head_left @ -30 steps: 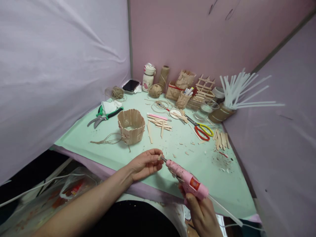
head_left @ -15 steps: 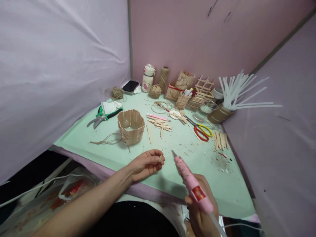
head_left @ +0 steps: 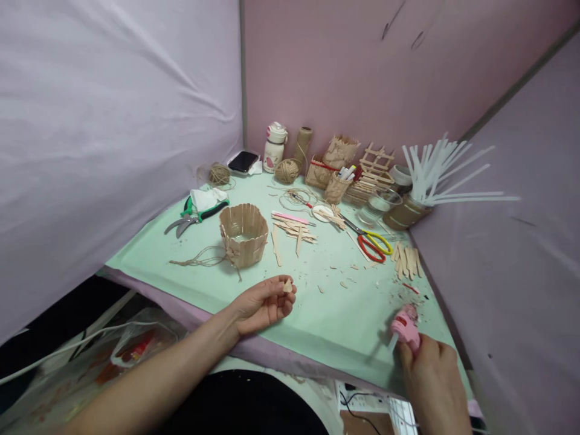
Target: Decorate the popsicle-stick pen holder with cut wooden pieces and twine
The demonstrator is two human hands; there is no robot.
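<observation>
My left hand [head_left: 265,305] is closed in a pinch on a small wooden chip [head_left: 287,286], just above the table's front part. My right hand [head_left: 432,374] grips a pink hot glue gun [head_left: 405,331] at the table's right front, its nozzle pointing away from me. A clear glue stick pokes out of its back end. Beyond my left hand stands a basket made of craft sticks [head_left: 244,237], with twine [head_left: 202,258] trailing from its left side. Cut craft sticks [head_left: 296,231] lie in a pile to the right of the basket.
Green-handled pruning shears [head_left: 185,223] lie at the left. Red-and-yellow scissors [head_left: 371,244] and more sticks [head_left: 406,260] lie at the right. Along the back stand a bottle [head_left: 274,148], twine balls [head_left: 287,171], a water cup [head_left: 377,204] and a holder with white glue sticks [head_left: 405,211].
My right hand has carried the glue gun to the right, away from my left hand, and turned it. My left hand keeps the chip and has shifted slightly left.
</observation>
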